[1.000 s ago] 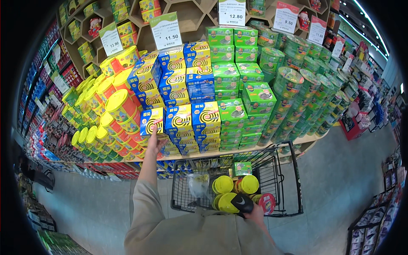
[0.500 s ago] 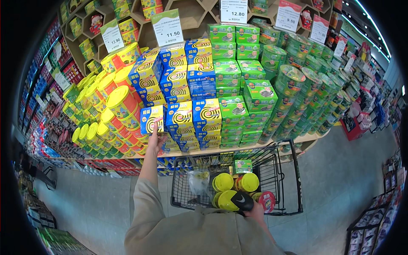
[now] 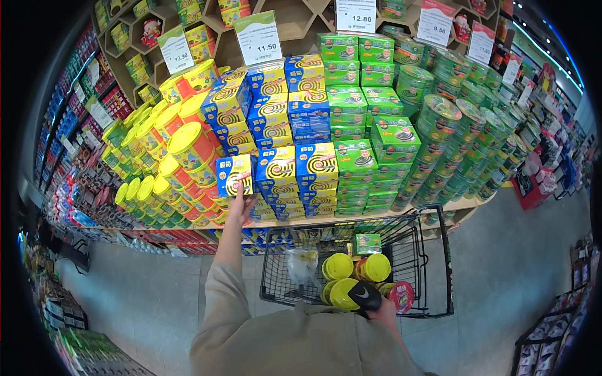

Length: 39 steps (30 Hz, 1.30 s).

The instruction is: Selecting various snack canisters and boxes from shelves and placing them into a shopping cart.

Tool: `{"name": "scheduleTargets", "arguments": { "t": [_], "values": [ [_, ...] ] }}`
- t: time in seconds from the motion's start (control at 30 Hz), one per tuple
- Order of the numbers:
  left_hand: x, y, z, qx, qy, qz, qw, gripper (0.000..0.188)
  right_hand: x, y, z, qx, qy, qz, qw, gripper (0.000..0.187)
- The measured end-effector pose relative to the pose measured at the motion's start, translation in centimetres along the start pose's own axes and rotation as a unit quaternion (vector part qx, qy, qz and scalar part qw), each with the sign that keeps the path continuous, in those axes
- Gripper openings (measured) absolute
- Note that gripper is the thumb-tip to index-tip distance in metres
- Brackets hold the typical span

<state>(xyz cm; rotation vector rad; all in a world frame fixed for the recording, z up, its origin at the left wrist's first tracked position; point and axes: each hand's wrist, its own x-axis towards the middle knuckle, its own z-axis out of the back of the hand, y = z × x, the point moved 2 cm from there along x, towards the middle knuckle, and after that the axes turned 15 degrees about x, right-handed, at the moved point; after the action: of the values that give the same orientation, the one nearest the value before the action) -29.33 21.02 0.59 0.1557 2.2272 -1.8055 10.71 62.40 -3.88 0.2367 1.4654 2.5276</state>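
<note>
My left hand (image 3: 241,203) grips the lower edge of a blue and yellow mosquito coil box (image 3: 235,175) with a spiral picture, thumb on its front. This box is at the front left of a stack of matching boxes (image 3: 274,166); whether it still touches the pile I cannot tell. Low on the right, my right hand (image 3: 385,313) is closed round a black rounded handle (image 3: 364,294) at the near side of the shopping cart (image 3: 276,298). Inside the cart are several yellow-lidded tubs (image 3: 339,266), a red-lidded tub (image 3: 401,297), a green box (image 3: 368,243) and a clear plastic bag (image 3: 302,266).
Yellow and orange tubs (image 3: 186,141) are piled left of the blue boxes. Green boxes (image 3: 355,160) and green round tins (image 3: 439,116) rise to the right. The wooden display's edge (image 3: 313,221) runs just beyond the cart. Price signs (image 3: 258,39) stand above the stacks.
The whole scene has shifted slightly right in view. My left hand keeps its grip on the mosquito coil box, and my right hand stays on the handle.
</note>
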Motion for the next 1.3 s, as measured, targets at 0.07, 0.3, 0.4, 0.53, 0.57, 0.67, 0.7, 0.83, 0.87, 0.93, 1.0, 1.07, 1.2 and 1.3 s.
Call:
{"name": "scheduleTargets", "arguments": {
  "t": [0.07, 0.3, 0.4, 0.53, 0.57, 0.67, 0.7, 0.83, 0.87, 0.93, 1.0, 1.07, 1.2, 1.3],
  "values": [
    [0.0, 0.4, 0.1, -0.035, 0.010, -0.023, 0.999, 0.048, -0.1, 0.6, 0.1, 0.011, 0.001, -0.032, 0.999, 0.046],
    [0.1, 1.0, 0.8, -0.010, 0.034, -0.032, 0.999, 0.053, -0.1, 1.1, 0.0, 0.038, 0.011, -0.057, 0.998, 0.044],
    [0.1, 1.1, 0.8, -0.027, 0.039, -0.023, 0.999, 0.051, 0.0, 1.5, 0.1, 0.019, 0.016, -0.066, 0.998, 0.043],
    [-0.3, 1.3, 0.5, -0.073, 0.050, -0.014, 0.996, 0.043, -0.2, 0.6, -0.2, 0.015, -0.004, -0.004, 1.000, 0.042],
    [-0.4, 1.2, 0.4, -0.075, 0.049, -0.018, 0.996, 0.043, -0.2, 0.5, -0.2, 0.013, -0.005, -0.003, 1.000, 0.042],
    [0.0, 1.5, 1.6, -0.082, 0.055, -0.022, 0.995, 0.042, -0.2, 0.7, -0.2, 0.013, -0.003, 0.004, 1.000, 0.042],
    [0.0, 1.4, 1.3, -0.086, 0.069, -0.019, 0.994, 0.043, -0.3, 0.8, -0.2, 0.013, -0.005, 0.003, 1.000, 0.041],
    [-0.4, 1.4, 0.7, -0.082, 0.045, -0.012, 0.996, 0.042, -0.4, 0.9, -0.2, 0.003, -0.004, -0.010, 1.000, 0.041],
    [-0.4, 1.3, 0.6, -0.084, 0.044, -0.011, 0.995, 0.044, -0.4, 0.9, -0.1, 0.005, -0.003, -0.011, 1.000, 0.040],
    [-0.7, 1.2, 0.2, -0.086, 0.045, -0.009, 0.995, 0.045, -0.4, 0.9, -0.2, 0.006, -0.003, -0.014, 1.000, 0.040],
    [-1.0, 1.0, 0.1, -0.109, 0.045, -0.018, 0.993, 0.049, -0.3, 1.1, -0.3, 0.018, -0.010, -0.012, 1.000, 0.041],
    [-0.8, 1.3, 0.8, -0.113, 0.045, -0.021, 0.992, 0.052, -0.2, 1.8, -0.1, 0.025, 0.005, -0.028, 0.999, 0.040],
    [-1.5, 1.4, 0.1, -0.146, 0.051, -0.035, 0.987, 0.062, -0.2, 1.9, 0.0, 0.023, 0.015, -0.054, 0.998, 0.040],
    [-1.6, 1.9, 0.2, -0.177, 0.046, -0.032, 0.983, 0.067, -0.2, 2.2, 0.1, 0.020, 0.013, -0.053, 0.998, 0.041]
  ]
}}
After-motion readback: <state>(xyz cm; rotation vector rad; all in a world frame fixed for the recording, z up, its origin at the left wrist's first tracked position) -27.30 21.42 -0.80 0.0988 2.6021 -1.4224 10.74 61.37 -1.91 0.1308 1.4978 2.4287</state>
